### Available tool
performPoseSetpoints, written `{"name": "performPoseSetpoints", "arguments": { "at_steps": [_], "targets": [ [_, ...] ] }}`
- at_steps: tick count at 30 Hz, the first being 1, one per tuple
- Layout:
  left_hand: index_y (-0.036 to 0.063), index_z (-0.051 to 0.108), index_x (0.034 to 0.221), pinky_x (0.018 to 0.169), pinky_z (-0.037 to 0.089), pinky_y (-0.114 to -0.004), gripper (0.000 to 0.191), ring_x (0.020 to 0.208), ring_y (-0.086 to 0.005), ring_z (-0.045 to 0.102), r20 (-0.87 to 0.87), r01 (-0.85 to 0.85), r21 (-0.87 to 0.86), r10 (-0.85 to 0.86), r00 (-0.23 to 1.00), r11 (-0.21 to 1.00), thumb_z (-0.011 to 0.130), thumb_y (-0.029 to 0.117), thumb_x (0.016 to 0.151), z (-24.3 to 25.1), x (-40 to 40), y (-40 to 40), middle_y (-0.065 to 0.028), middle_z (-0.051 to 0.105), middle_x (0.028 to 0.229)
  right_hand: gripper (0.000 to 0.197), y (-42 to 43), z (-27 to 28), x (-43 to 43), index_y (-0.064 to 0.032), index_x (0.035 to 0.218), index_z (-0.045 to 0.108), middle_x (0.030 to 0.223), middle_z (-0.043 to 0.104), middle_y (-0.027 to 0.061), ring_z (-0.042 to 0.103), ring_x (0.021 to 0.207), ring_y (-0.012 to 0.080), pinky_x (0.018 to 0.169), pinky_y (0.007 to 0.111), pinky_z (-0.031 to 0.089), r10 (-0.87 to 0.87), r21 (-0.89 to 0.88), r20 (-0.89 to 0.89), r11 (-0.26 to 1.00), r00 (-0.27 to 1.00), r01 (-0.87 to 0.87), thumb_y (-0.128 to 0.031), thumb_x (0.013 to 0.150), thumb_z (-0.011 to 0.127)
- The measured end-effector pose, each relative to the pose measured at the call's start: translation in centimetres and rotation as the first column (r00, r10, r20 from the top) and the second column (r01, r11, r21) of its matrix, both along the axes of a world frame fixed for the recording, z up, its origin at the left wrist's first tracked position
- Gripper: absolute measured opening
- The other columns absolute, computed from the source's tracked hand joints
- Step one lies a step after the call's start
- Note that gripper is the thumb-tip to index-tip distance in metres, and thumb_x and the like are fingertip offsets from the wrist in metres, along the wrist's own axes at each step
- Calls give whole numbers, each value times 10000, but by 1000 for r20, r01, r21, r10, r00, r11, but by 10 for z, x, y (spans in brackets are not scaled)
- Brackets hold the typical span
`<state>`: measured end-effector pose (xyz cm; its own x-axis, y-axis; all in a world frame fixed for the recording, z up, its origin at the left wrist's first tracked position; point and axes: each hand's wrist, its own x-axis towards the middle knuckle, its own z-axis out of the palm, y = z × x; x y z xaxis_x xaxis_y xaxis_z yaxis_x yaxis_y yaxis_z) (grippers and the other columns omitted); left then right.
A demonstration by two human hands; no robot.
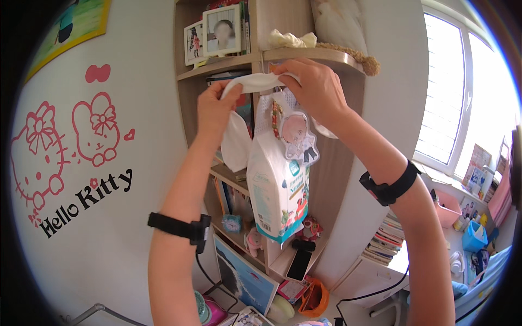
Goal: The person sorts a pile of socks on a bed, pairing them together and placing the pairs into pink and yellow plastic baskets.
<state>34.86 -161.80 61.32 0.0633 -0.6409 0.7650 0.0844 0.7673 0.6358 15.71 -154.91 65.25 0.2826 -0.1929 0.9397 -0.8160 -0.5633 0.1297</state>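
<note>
A white cloth or tissue (259,82) is stretched in a band between my two hands, in front of the wooden shelf unit. My left hand (216,108) pinches its left part, from which a loose length hangs down. My right hand (316,87) pinches the other part, higher up, and a bit of white shows below that wrist. Just under the band hangs a white and teal tissue pack (271,191) with printed plants, its top near a hook. A beaded strap (276,118) and a clear cartoon figure charm (299,136) dangle at the pack's front.
Framed photos (222,30) stand on the upper left shelf. A curved shelf edge (326,55) lies just above my right hand. Lower down are a black phone (299,265), a blue clock (231,223) and a leaning painting (244,273). Stacked books (385,240) and a window are at right.
</note>
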Motion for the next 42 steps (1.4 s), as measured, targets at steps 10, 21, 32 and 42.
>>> {"name": "performPoseSetpoints", "arguments": {
  "at_steps": [10, 21, 32, 42],
  "targets": [
    [23, 589, 900, 599, 443, -222, 154, 643, -75, 532, 232, -235, -301, 310, 922, 924, 644, 139, 813, -23, -15, -13, -24, 625, 753, 170, -18, -11, 1, -103, 972, 591, 856, 648, 71, 613, 769, 309, 682, 386, 483, -45, 41, -6, 998, 999, 45, -132, 804, 596],
    [1, 653, 928, 660, 469, -293, 313, 684, -217, 620, 487, 25, 115, -78, 870, 993, 604, 292, 821, -37, -9, -9, -133, 667, 810, 240, -32, -11, -14, -49, 956, 647, 849, 642, 81, 609, 774, 164, 736, 300, 476, 194, 443, 402, 814, 895, -376, -195, 767, 636],
    [3, 641, 998, 753, 483, -304, 328, 860, -208, 634, 423, -340, 3, 306, 853, 941, 634, 276, 817, -105, 35, 16, -118, 664, 918, 457, 19, -97, -42, -49, 1191, 489, 908, 619, 123, 618, 837, 170, 728, 299, 496, 158, 521, 525, 717, 836, -463, -159, 777, 649],
    [2, 578, 1063, 730, 458, -247, 209, 827, -119, 579, 154, -309, 430, 269, 951, 848, 547, 118, 891, -272, 63, 119, -57, 610, 948, 703, 21, -154, -31, -43, 1291, 379, 1237, 447, 85, 485, 1058, 201, 845, 333, 400, 447, 208, 440, 793, 779, -572, -35, 672, 712]
  ]
}}
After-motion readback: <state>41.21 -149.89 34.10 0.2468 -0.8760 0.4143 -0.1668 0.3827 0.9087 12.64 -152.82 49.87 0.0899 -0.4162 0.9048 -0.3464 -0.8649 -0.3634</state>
